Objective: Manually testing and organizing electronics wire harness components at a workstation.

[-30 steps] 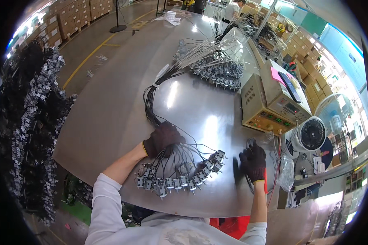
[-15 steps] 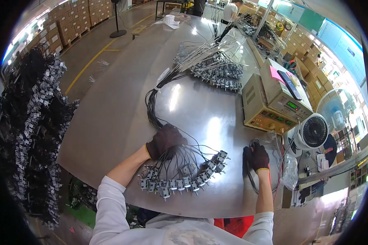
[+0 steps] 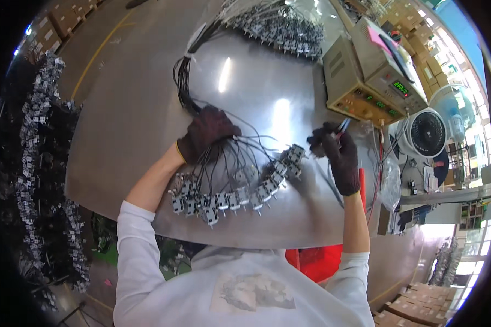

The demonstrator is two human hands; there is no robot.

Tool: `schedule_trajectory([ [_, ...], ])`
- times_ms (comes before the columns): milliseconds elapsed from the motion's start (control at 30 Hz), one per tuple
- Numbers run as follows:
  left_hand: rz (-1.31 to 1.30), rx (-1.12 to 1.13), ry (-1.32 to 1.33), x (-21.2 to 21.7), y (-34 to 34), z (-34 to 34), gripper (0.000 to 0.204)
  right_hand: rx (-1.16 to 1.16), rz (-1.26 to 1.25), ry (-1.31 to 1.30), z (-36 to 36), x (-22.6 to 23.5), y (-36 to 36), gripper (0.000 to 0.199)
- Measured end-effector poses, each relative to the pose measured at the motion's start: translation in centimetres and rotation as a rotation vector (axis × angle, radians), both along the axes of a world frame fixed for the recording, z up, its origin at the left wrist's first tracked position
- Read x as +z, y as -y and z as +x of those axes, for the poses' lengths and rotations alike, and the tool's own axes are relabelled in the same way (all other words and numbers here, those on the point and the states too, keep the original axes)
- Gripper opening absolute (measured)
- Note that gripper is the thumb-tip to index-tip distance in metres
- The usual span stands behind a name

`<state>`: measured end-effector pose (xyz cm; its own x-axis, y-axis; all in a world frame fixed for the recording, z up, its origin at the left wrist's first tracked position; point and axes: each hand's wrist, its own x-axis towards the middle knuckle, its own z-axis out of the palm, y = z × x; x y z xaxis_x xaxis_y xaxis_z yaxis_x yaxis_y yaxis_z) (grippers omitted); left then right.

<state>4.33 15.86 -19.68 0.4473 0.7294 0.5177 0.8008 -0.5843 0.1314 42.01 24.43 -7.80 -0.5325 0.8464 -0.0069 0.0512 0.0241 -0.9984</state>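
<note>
A bundle of black wires (image 3: 186,87) fans out over the shiny metal table (image 3: 131,120) into a curved row of small grey connector parts (image 3: 232,199). My left hand (image 3: 204,133), in a dark glove, presses down on the wires where they spread. My right hand (image 3: 335,150), also gloved, is raised to the right of the row's upper end and grips a thin probe tool (image 3: 342,126) with red and blue on it, close to the nearest connectors (image 3: 292,155).
A beige bench instrument (image 3: 360,90) with green digits stands at the right, a second unit (image 3: 387,60) beside it. A white fan (image 3: 426,133) sits further right. Another wired connector bundle (image 3: 281,30) lies at the far end. Racks of parts (image 3: 38,163) hang left.
My right hand has lifted from the table's near right side and moved up toward the connectors, now holding the probe. My left hand stays on the wires. The view has come closer.
</note>
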Motion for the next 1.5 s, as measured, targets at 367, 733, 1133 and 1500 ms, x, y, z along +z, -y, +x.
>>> schedule_trajectory([
  [367,0.141,0.049,-0.062,-0.9,0.0,0.0,0.033,-0.086,0.357,0.114,-3.0,-1.2,0.6,0.027],
  [733,-0.007,0.01,-0.095,1.2,0.2,-0.2,0.036,0.16,0.377,0.265,-4.0,-2.4,-0.9,0.031],
  [1133,0.102,-0.008,0.008,0.2,-0.5,0.1,0.035,0.038,0.389,0.141,-2.9,-1.3,1.7,0.024],
  [1500,0.164,-0.057,0.039,-0.3,-0.3,-0.3,0.034,0.011,0.247,0.0,-3.8,-3.2,1.6,0.027],
])
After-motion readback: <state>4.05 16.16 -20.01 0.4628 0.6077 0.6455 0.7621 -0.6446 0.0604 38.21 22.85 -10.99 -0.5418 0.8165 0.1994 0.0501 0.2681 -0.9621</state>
